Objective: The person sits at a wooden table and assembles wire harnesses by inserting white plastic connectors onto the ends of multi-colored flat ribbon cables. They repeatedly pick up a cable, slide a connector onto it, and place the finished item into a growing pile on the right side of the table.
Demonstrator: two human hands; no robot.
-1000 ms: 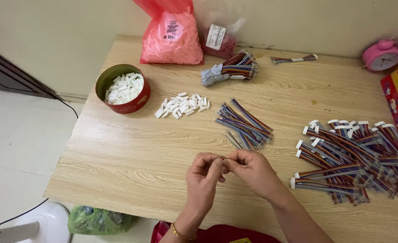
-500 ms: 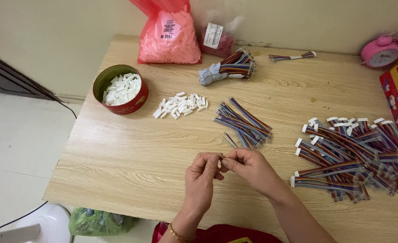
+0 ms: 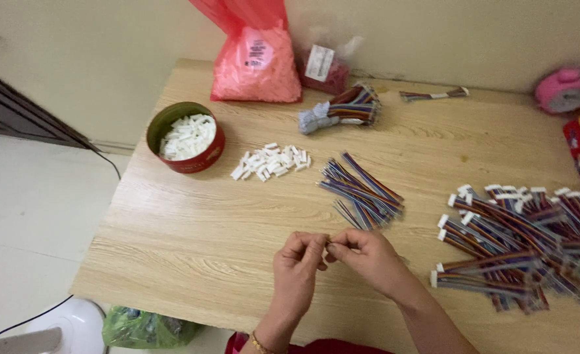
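My left hand (image 3: 298,265) and my right hand (image 3: 368,257) meet fingertip to fingertip above the near part of the wooden table (image 3: 192,242). Between the fingertips they pinch a small piece, apparently a thin wire end and a little connector; it is too small and covered to tell exactly. Just beyond my hands lies a loose bundle of multicoloured ribbon wires (image 3: 361,190). A pile of small white plastic connectors (image 3: 270,161) lies further back to the left.
A round red tin (image 3: 186,137) holds more white connectors. A big heap of wires with white connectors fitted (image 3: 519,239) covers the right side. At the back stand a pink bag (image 3: 256,62), a tied wire bundle (image 3: 340,108) and a pink clock (image 3: 565,90).
My hands stay pinched together at the same spot on the table. The view has shifted slightly; nothing on the table has moved.
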